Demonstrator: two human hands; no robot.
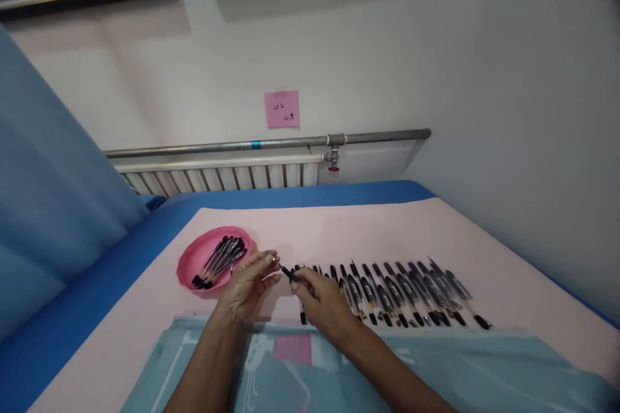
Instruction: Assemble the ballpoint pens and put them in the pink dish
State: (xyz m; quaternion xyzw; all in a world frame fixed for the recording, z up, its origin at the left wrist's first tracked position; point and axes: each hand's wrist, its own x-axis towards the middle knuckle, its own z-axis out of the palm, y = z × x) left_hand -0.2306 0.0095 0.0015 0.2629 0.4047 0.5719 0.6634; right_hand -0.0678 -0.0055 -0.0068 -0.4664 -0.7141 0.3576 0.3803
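My right hand (323,302) is closed around a dark pen (289,273), its front end tilted up and left. Facing it, my left hand (249,281) pinches a small silvery piece (275,260) at the pen's tip; whether the two parts touch is too small to tell. Right of my right hand lies a long row of pen parts (397,290): clear-and-dark barrels, black caps and little metal tips. Just behind my left hand, a pink bowl (186,277) holds several black pens (220,261) in a loose bundle.
A pale pink sheet (349,226) covers the blue table (339,193). Along the front edge lies a light blue printed cloth (436,368) under my forearms. A radiator (217,174) and pipe (382,136) run along the wall; a blue curtain (62,193) hangs at left.
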